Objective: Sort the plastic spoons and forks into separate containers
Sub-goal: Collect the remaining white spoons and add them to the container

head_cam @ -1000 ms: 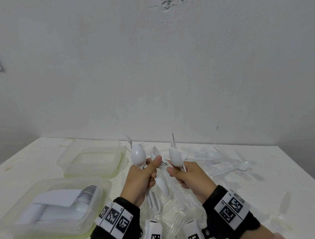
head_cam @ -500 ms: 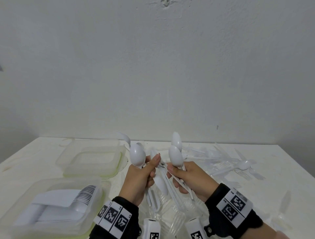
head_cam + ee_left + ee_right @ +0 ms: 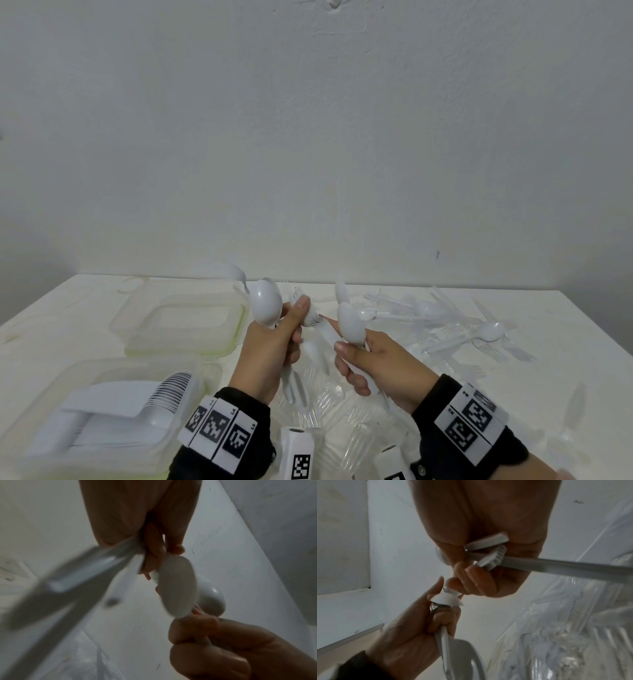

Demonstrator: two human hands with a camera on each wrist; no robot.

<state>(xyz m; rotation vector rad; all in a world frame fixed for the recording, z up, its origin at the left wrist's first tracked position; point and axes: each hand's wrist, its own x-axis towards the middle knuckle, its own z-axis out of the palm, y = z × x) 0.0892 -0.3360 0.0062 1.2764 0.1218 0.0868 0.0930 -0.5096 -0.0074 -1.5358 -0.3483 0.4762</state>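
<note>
My left hand (image 3: 284,329) grips several white plastic spoons upright above the table, one spoon bowl (image 3: 265,306) on top. Close to its right, my right hand (image 3: 359,356) grips white spoons too, a bowl (image 3: 351,323) above its thumb and a blurred one behind. The left wrist view shows two spoon bowls (image 3: 178,586) between both hands. In the right wrist view spoon handles (image 3: 488,543) stick out of my curled right fingers (image 3: 471,577). The near container (image 3: 191,373) at the left holds stacked white spoons (image 3: 113,414). The far container (image 3: 181,342) looks empty.
Loose clear forks and white spoons (image 3: 455,329) lie scattered on the white table (image 3: 565,342) at the right. A clear bag with forks (image 3: 342,411) lies under my hands. A grey wall stands behind the table's far edge.
Both hands have stayed close together above the table. The spoons in my right hand have shifted: a second bowl came up behind the first one.
</note>
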